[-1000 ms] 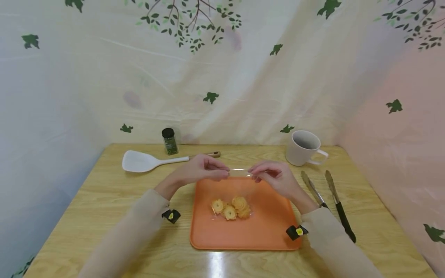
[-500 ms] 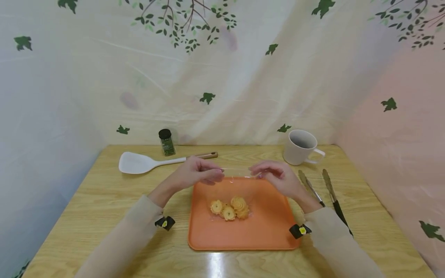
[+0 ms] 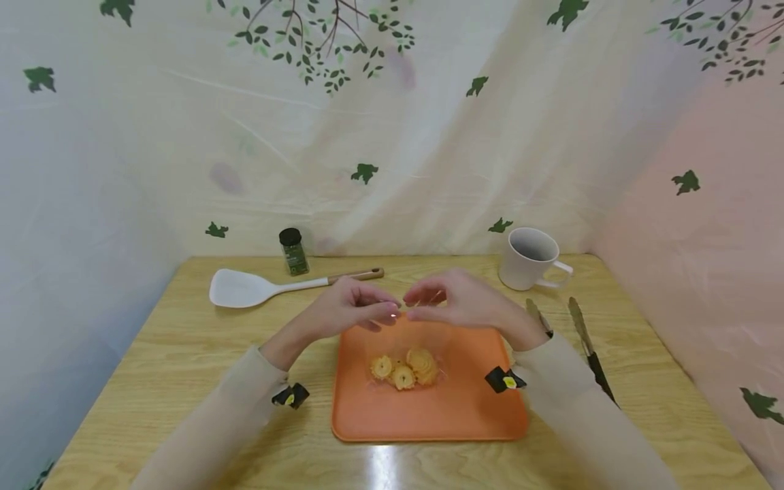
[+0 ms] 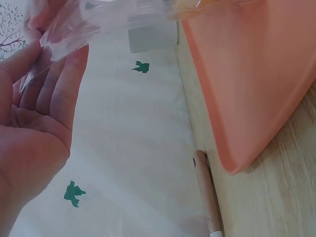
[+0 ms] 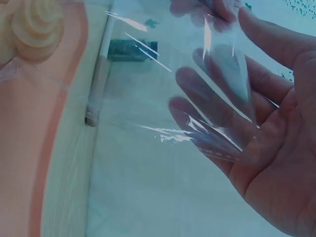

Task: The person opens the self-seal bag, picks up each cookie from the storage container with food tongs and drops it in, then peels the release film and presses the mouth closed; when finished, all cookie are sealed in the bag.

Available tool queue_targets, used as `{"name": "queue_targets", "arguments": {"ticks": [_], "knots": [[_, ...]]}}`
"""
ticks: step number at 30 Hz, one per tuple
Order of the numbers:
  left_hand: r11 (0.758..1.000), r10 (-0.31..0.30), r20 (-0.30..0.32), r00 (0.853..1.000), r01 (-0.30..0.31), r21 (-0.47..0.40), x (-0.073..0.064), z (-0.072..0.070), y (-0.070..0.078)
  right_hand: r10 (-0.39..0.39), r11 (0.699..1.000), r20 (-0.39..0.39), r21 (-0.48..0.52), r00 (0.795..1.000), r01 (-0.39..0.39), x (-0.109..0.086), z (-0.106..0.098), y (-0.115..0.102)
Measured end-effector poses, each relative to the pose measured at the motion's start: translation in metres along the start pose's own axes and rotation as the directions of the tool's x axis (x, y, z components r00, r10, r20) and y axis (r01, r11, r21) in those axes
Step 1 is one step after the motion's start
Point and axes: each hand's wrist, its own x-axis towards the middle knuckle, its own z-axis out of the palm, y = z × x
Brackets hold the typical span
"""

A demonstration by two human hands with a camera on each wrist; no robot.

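Observation:
A clear plastic bag [image 5: 148,94] hangs upright over the orange tray [image 3: 465,415]. Several swirl-piped cookies [image 3: 421,367] lie in its bottom. My left hand [image 3: 352,306] pinches the bag's top edge between thumb and fingers, and in the left wrist view the film runs across its fingertips. My right hand [image 3: 462,303] is right beside it, thumb and fingers apart around the bag's upper side. Through the film, the right wrist view shows the relaxed fingers [image 5: 212,98] behind it. The right thumb reaches toward the left fingertips.
Behind the hands lies a white spatula [image 3: 245,288] with a wooden handle, near a spice jar [image 3: 294,252] with a black lid. A pale mug [image 3: 529,258] stands at the back right. Tongs [image 3: 588,340] lie right of the tray, partly covered by the right arm.
My right hand has left the bag's top right corner and moved left, up to the left hand. Its fingers have spread. The left hand first shifted slightly left and keeps its pinch.

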Motion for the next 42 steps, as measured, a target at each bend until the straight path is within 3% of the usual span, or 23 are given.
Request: {"name": "queue_targets", "arguments": {"ticks": [4,8,19,25,31,42], "knots": [[1.0,0.006,-0.001,1.0,-0.006,0.012,-0.001,0.002,0.003,-0.039,0.998,0.061,0.055,0.997,0.035,0.007,0.0,0.0],[1.0,0.007,-0.002,1.0,-0.007,0.011,-0.003,0.002,0.006,-0.067,0.996,0.069,0.069,0.995,0.062,0.006,-0.001,0.004],[1.0,-0.003,-0.006,1.0,0.003,0.003,-0.013,-0.005,0.003,-0.018,0.974,0.031,0.226,0.999,0.01,-0.015,-0.008,0.018],[0.999,-0.032,-0.022,0.999,0.032,-0.023,-0.021,-0.009,0.0,-0.018,0.931,0.026,0.365,1.0,0.007,-0.025,-0.009,0.032],[0.999,-0.03,-0.037,0.999,0.028,-0.041,-0.027,-0.011,-0.006,-0.032,0.899,0.002,0.437,0.999,0.028,-0.031,-0.005,0.038],[0.999,-0.011,-0.161,0.987,0.002,-0.054,-0.041,-0.02,-0.018,-0.086,0.832,-0.083,0.541,0.993,0.117,-0.04,0.006,0.051]]}}
